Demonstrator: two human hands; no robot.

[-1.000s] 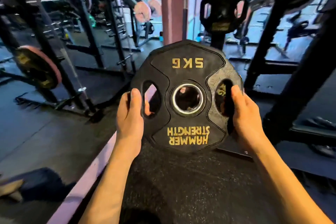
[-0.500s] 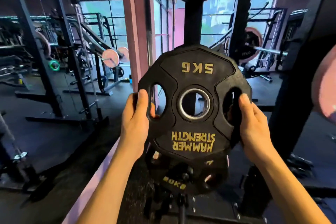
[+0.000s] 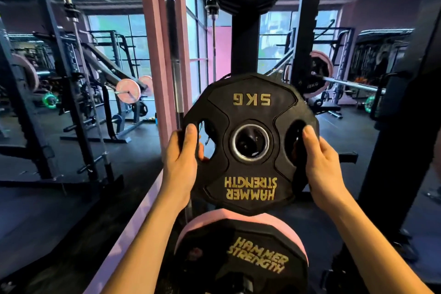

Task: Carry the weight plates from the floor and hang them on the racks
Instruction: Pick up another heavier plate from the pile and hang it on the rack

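Gym racks and pink bumper plates fill the background, with a black rack post (image 3: 245,40) rising at twelve o'clock. Both hands are clamped on the weight plate (image 3: 250,107): left hand (image 3: 182,164) at nine o'clock on its rim, right hand (image 3: 319,162) at three, fingers hooked through the grip holes. The plate stands upright, face-on, its centre hole apparently lined up on a dark peg behind. Both hands sit equally near.

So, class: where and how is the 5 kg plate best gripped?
By the two oval handle cut-outs on either side of the 5 kg plate, one hand from each side, as the left hand and right hand do; fingers hook through, keeping it upright and balanced.
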